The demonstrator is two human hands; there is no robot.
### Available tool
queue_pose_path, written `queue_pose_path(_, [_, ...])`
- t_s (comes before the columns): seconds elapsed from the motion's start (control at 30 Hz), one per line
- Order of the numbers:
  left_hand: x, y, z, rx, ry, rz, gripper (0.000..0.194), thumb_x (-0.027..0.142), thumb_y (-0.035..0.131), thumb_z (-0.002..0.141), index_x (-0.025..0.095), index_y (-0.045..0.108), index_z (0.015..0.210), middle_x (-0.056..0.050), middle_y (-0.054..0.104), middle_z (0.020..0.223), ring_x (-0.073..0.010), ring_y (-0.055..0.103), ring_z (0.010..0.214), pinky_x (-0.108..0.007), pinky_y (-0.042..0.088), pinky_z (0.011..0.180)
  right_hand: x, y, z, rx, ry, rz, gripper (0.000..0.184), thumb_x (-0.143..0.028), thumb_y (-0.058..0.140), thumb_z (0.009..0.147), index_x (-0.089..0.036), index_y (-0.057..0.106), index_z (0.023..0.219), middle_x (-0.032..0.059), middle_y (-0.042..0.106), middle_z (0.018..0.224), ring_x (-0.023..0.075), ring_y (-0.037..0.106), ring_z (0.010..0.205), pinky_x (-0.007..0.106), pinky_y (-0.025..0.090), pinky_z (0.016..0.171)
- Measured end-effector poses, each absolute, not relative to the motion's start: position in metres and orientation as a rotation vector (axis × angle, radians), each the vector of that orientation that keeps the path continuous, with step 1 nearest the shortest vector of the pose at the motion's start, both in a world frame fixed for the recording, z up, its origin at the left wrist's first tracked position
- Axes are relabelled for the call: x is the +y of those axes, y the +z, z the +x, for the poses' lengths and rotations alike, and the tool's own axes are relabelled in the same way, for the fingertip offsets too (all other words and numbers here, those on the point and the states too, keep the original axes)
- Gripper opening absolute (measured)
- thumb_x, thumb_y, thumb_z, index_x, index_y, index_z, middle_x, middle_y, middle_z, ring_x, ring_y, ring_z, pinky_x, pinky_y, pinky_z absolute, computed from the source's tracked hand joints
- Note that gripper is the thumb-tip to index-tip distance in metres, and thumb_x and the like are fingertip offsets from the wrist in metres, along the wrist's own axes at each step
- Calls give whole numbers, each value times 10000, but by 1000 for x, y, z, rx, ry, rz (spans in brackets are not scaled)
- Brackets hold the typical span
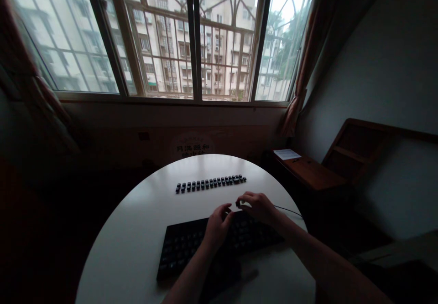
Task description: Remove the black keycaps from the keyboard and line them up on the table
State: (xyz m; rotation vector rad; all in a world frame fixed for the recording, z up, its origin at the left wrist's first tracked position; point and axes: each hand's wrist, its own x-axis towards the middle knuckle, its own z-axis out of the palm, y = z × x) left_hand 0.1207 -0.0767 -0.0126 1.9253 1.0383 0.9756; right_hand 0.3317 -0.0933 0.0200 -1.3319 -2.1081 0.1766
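A black keyboard (186, 238) lies on the round white table (126, 231), slightly tilted across my view. My left hand (219, 224) hovers over its middle, thumb and fingers apart, with nothing seen between them. Just to the right, my right hand (256, 206) pinches a small dark keycap (237, 203) between thumb and fingertips above the keyboard's far edge. Beyond both hands, loose black keycaps (207, 184) stand in two close rows on the table. My hands and forearms hide part of the keyboard's middle and right side.
A thin cable (289, 211) runs off the table's right edge. Dark shapes lie in front of the keyboard, too dim to name. To the right stands a wooden chair (315, 172) with white paper (286, 154) on it. A barred window (195, 44) fills the back.
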Motion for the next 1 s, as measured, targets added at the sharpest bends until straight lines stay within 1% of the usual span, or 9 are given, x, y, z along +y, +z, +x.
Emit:
queue_pose_path(0.07, [-78, -11, 120, 1073, 967, 1939, 367, 347, 523, 862, 179, 641, 1167, -76, 713, 1002, -222, 663, 921, -339, 501, 869, -73, 26, 355, -1974, 277, -1420, 171, -243, 675, 808, -239, 723, 972, 16, 711, 906, 152, 658, 819, 253, 476, 799])
queue_pose_path(0.13, [-78, -10, 120, 1077, 955, 1951, 369, 344, 520, 860, 179, 643, 1167, -77, 709, 989, -221, 659, 917, -333, 500, 856, -48, 29, 382, -1928, 320, -1487, 160, -250, 694, 777, -210, 734, 926, 15, 714, 842, 154, 650, 789, 263, 483, 787])
queue_pose_path(0.27, [-78, -11, 121, 1090, 938, 1961, 363, 346, 516, 859, 184, 652, 1154, -80, 711, 980, -226, 660, 917, -332, 500, 848, 1, 22, 427, -1856, 455, -1645, 125, -238, 727, 731, -163, 732, 830, 4, 689, 716, 114, 600, 598, 221, 489, 611])
queue_pose_path(0.37, [-79, -13, 121, 1097, 926, 1980, 343, 338, 506, 867, 191, 655, 1139, -83, 713, 1004, -231, 659, 945, -338, 495, 867, 26, 8, 445, -1808, 598, -1775, 152, -268, 707, 802, -128, 697, 859, -11, 650, 676, 60, 516, 463, 189, 455, 488])
queue_pose_path(0.43, [-79, -13, 121, 1088, 904, 1988, 314, 325, 503, 868, 197, 662, 1107, -85, 712, 1038, -233, 657, 971, -343, 491, 885, 38, -2, 450, -1797, 682, -1843, 193, -298, 650, 883, -109, 661, 920, -8, 638, 723, 59, 536, 502, 189, 474, 499])
queue_pose_path(0.5, [-79, -12, 121, 1080, 884, 1988, 286, 311, 506, 864, 199, 671, 1069, -85, 710, 1060, -234, 655, 990, -347, 486, 902, 47, -10, 453, -1797, 742, -1890, 218, -313, 596, 934, -104, 631, 982, 7, 638, 805, 79, 586, 602, 212, 513, 557])
queue_pose_path(0.63, [-80, -9, 122, 1072, 880, 1988, 259, 296, 513, 854, 194, 679, 1024, -83, 717, 1030, -235, 661, 973, -346, 491, 892, 58, -21, 453, -1787, 780, -1936, 223, -311, 580, 944, -115, 620, 1043, 32, 640, 915, 116, 622, 738, 262, 547, 655])
queue_pose_path(0.8, [-81, -9, 122, 1071, 886, 1989, 242, 284, 518, 850, 202, 683, 1008, -75, 719, 1015, -234, 659, 961, -342, 491, 877, 65, -29, 452, -1772, 800, -1946, 245, -319, 575, 946, -120, 609, 1085, 36, 638, 930, 119, 623, 740, 268, 549, 657])
queue_pose_path(1.0, [-82, -9, 122, 1077, 869, 2013, 226, 248, 525, 840, 196, 685, 991, -68, 718, 1005, -226, 652, 957, -333, 477, 883, 71, -28, 451, -1772, 852, -1947, 245, -326, 574, 947, -120, 616, 1073, 37, 641, 941, 125, 627, 755, 271, 552, 668])
